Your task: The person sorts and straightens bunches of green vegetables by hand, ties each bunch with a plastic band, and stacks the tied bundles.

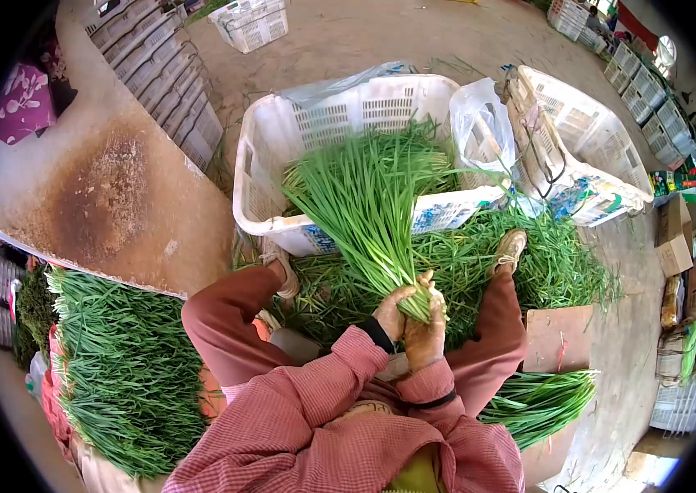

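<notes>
A bunch of garlic chives (376, 238) stretches from my two hands up and away over the near rim of a white plastic crate (261, 172). My left hand (391, 314) is closed around the pale stem ends from the left. On the right, my right hand (427, 329) wraps the same ends, fingers against the cut bases. More chives (434, 148) lie inside the crate, partly hidden by the leaves of the bunch.
Loose green leaves (561, 255) litter the floor around my feet. A large pile of chives (118, 370) lies at left below a stained board (192, 238). Another bundle (541, 403) rests on cardboard (557, 337) at right. A second crate (611, 156) and stacked crates (159, 74) stand beyond.
</notes>
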Available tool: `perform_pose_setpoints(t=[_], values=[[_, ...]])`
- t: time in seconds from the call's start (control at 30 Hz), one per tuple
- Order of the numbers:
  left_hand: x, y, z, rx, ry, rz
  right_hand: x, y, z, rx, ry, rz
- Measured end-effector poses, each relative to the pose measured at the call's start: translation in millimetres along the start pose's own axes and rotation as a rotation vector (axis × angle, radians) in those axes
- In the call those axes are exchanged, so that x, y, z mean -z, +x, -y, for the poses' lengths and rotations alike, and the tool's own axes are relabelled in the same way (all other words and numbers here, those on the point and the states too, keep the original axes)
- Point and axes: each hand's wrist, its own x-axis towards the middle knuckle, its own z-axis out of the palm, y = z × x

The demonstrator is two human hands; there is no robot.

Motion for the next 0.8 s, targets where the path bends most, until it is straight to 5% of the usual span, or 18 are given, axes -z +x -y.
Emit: perform_pose_setpoints(t=[0.07, 0.13, 0.17, 0.2, 0.27, 0.33, 0.37, 0.4, 0.43, 0.47, 0.53, 0.6, 0.67, 0.8], values=[[13.3, 1.1, -1.6, -0.028, 0.027, -0.039, -0.3, -9.2, 23.7, -0.140, 0.066, -0.035], [16.1, -3.6, -4.4, 0.012, 0.032, -0.028, 6.4, -12.1, 28.6, 0.103, -0.181, -0.110], [19.2, -7.3, -6.0, 0.047, 0.078, -0.108, -5.2, -10.6, 28.6, 0.150, -0.398, -0.167], [22.2, -12.4, -5.0, 0.086, 0.124, -0.187, 0.9, -2.0, 7.3, 0.268, -0.589, 0.058], [21.7, -17.6, -1.3, 0.047, -0.021, -0.062, 1.9, -9.4, -18.9, 0.722, -1.731, 0.045], [4.2, -33.7, -20.7, 0.156, 0.071, -0.062, -13.6, -23.1, -20.8, 0.517, -2.031, 0.160], [20.5, -44.6, -28.3, 0.126, 0.116, -0.192, -15.6, -27.3, -15.9, 0.467, -1.921, 0.340], [33.2, -44.7, -35.9, 0.011, 0.131, -0.099, -14.8, -28.9, -9.2, 0.420, -1.802, 0.510], [45.6, -56.6, -45.1, 0.036, 0.160, -0.111, -12.3, -24.7, -1.3, 0.107, -1.431, 0.641], [29.6, -66.4, -56.1, 0.061, 0.189, -0.122, -18.8, -19.5, 19.3, -0.134, -1.045, 0.597], [33.1, -70.9, -59.1, 0.075, -0.262, 0.055, -40.0, -4.1, 42.4, -0.283, -0.575, 0.195], [9.2, -73.7, -57.7, 0.061, -0.469, 0.207, -24.8, 20.5, 28.2, -0.066, -0.661, 0.080], [-0.6, -74.1, -56.3, 0.065, -0.465, 0.231, -21.6, 32.1, 19.6, -0.235, -0.611, 0.057], [0.5, -76.3, -54.7, 0.044, -0.528, 0.248, -52.4, 44.8, 2.2, -0.245, -0.550, 0.079]])
